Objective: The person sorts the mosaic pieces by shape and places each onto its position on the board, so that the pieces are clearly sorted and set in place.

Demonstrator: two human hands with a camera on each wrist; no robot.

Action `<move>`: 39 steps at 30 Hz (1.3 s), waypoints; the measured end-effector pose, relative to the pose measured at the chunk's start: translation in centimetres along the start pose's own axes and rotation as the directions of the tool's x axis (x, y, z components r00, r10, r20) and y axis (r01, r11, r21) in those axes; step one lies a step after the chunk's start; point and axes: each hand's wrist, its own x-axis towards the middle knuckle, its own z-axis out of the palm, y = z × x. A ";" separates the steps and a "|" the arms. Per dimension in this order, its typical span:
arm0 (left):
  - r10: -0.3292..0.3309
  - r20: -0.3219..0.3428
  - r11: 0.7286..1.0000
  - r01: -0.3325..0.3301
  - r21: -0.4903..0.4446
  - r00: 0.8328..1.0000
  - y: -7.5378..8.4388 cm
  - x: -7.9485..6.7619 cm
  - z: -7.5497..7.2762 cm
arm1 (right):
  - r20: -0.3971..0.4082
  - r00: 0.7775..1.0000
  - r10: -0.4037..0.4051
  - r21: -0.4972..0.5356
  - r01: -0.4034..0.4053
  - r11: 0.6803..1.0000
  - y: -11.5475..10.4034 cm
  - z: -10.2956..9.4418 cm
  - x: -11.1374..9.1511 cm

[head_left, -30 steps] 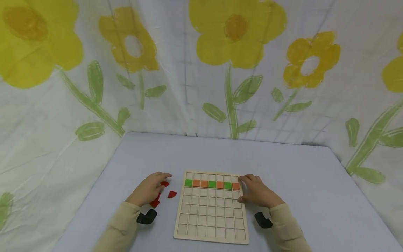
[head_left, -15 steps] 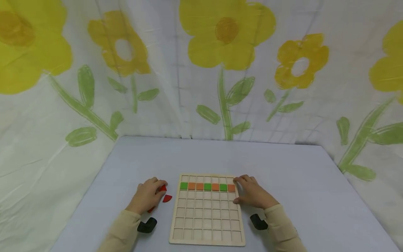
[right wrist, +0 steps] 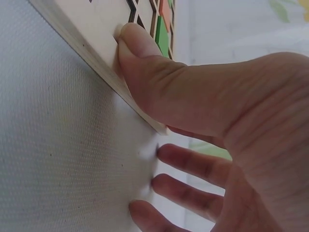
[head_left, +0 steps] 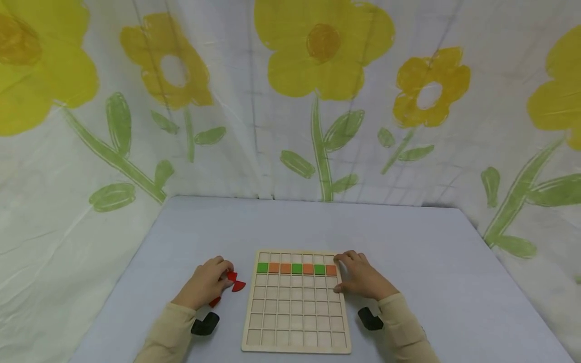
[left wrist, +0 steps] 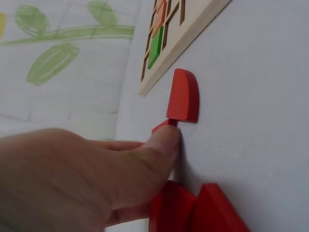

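Observation:
My left hand pinches a red quarter-circle block between thumb and fingers, low over the table. Most of that block is hidden behind the thumb. Just past the fingertips lies another red quarter-circle block, apparently touching the pinched one. More red blocks lie under the palm. To the right is a pale wooden grid board whose second row from the far side holds green and orange square tiles. My right hand rests at the board's right edge, thumb on its rim, other fingers extended by the far corner.
A white table carries everything, its far edge against a hanging cloth painted with yellow flowers. Each wrist wears a black camera mount, one on the left and one on the right.
My left hand has lowered onto the red blocks, its fingers closing round one. The right hand stays at the board's edge. The head view has shifted slightly.

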 end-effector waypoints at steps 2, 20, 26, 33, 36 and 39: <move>-0.007 -0.008 1.000 0.007 0.014 1.000 0.1 0.1 0.1 | -0.002 1.000 -0.003 -0.001 0.003 1.000 0.0 0.1 0.0; 0.031 -0.078 0.996 -0.024 0.090 0.997 0.8 0.7 1.4 | -0.006 1.000 0.017 -0.001 -0.017 1.000 0.3 0.1 0.2; 0.165 -0.093 0.983 -0.156 0.098 0.982 2.7 0.9 1.6 | -0.007 1.000 0.024 -0.006 -0.024 1.000 0.1 0.1 0.2; 0.271 -0.112 0.963 -0.269 0.031 0.956 3.7 1.0 2.4 | 0.011 0.999 0.032 0.018 -0.032 0.999 -0.4 0.1 0.0; 0.279 -0.112 0.960 -0.280 0.000 0.954 3.8 1.1 2.7 | 0.008 0.999 0.034 0.007 -0.034 0.999 -0.4 0.2 0.0; 0.278 -0.114 0.960 -0.281 -0.009 0.954 3.9 1.1 2.9 | 0.016 0.999 0.032 -0.005 -0.032 0.999 -0.3 0.2 0.0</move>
